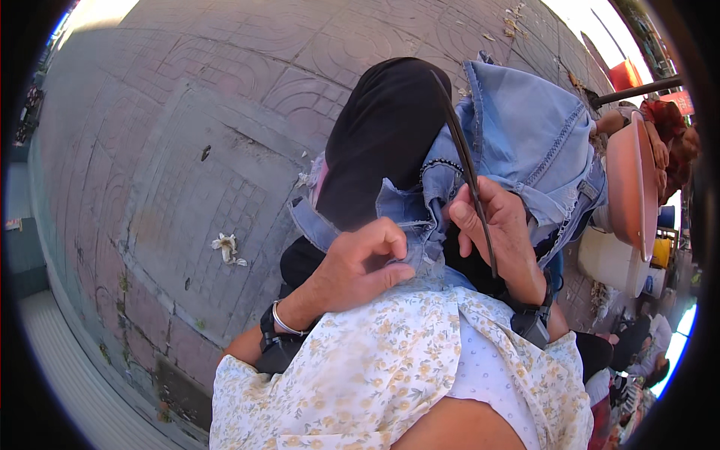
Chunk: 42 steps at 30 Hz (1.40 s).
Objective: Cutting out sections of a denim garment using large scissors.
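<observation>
Light blue denim cloth (525,124) with frayed edges and seams lies over my lap, mostly on the right leg. Beside it rises my left knee in black trousers (379,135). My right hand (495,225) is closed on a long, thin dark strip-like tool (466,161), slightly curved, its far end pointing up and left over the denim. Whether it is a blade or long tweezers I cannot tell. Low over the near edge of the denim, my left hand (352,262) is curled with thumb and forefinger brought close together; anything between them is too small to make out.
Paving (187,97) stretches ahead and left, with a crumpled white scrap (228,247) on it. At right stand a pinkish-orange basin (634,187) and a white bucket (611,259). Another person's arm (658,150) shows beside the basin. A dark pole (637,91) juts in there.
</observation>
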Motion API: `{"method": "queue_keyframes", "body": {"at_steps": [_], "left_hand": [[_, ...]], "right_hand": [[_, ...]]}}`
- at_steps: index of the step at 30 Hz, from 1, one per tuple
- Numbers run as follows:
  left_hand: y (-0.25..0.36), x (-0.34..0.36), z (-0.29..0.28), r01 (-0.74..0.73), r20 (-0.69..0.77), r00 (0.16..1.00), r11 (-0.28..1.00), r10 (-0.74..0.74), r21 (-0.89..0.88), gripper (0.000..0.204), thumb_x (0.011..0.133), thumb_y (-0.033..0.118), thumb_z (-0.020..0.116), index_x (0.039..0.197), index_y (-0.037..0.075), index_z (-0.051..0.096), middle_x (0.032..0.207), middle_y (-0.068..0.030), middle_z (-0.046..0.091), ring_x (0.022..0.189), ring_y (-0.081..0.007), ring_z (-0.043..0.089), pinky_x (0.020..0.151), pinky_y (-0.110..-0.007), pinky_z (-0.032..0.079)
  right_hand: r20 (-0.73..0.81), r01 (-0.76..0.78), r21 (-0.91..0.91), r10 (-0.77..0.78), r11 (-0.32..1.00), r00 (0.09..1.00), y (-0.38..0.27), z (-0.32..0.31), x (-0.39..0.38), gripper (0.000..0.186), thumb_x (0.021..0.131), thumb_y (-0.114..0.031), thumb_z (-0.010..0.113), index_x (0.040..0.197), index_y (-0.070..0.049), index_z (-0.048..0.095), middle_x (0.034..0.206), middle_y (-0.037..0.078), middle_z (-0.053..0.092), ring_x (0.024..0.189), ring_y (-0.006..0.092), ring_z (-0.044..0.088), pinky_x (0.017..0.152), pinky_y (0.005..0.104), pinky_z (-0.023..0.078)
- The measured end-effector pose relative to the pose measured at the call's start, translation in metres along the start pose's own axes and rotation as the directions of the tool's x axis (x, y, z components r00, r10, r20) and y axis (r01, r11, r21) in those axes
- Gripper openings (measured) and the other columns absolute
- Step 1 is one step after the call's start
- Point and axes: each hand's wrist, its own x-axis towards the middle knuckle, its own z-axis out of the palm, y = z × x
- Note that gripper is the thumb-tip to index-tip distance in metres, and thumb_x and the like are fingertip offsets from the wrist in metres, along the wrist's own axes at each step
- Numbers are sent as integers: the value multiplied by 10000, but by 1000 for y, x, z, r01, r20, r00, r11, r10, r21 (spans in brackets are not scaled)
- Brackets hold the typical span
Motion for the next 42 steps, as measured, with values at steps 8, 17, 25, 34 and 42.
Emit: {"method": "queue_keyframes", "body": {"at_steps": [8,17,25,34,42], "left_hand": [[3,12,-3,-297,160,952,910,260,289,229,744,71,737,799,48,516,802,-29,562,724,-123,507,685,-265,419],[15,27,17,83,-138,978,905,-154,-418,415,778,108,692,1108,-7,467,1028,-63,582,901,-97,541,799,-231,424],[33,63,8,40,-62,997,999,-39,3,275,841,145,651,1040,-32,582,899,-50,621,828,-76,551,714,-212,445],[44,112,46,124,-3,988,821,-152,-557,244,876,224,597,904,-18,600,689,-81,603,562,-155,554,533,-277,436],[20,114,41,55,18,998,883,-53,-467,265,869,242,602,957,-6,568,611,-83,537,516,-171,477,476,-275,347]], "right_hand": [[50,12,-25,-11,1000,999,17,8,9,273,817,-243,688,780,-43,506,589,-46,469,466,16,421,403,191,309],[-188,138,177,-104,974,977,-8,10,7,227,797,-111,686,907,-52,496,710,-61,481,594,2,424,491,171,343],[-159,234,122,-214,964,964,-20,1,15,275,776,-89,681,982,-33,507,739,-62,473,651,14,423,564,183,370],[-424,549,-113,-540,828,728,-44,-49,42,236,771,-46,652,968,-53,522,742,-48,484,629,20,424,563,166,371],[-492,603,24,-516,798,702,-45,-59,60,243,774,-50,670,974,-48,532,741,-54,498,642,10,448,558,157,369]]}}
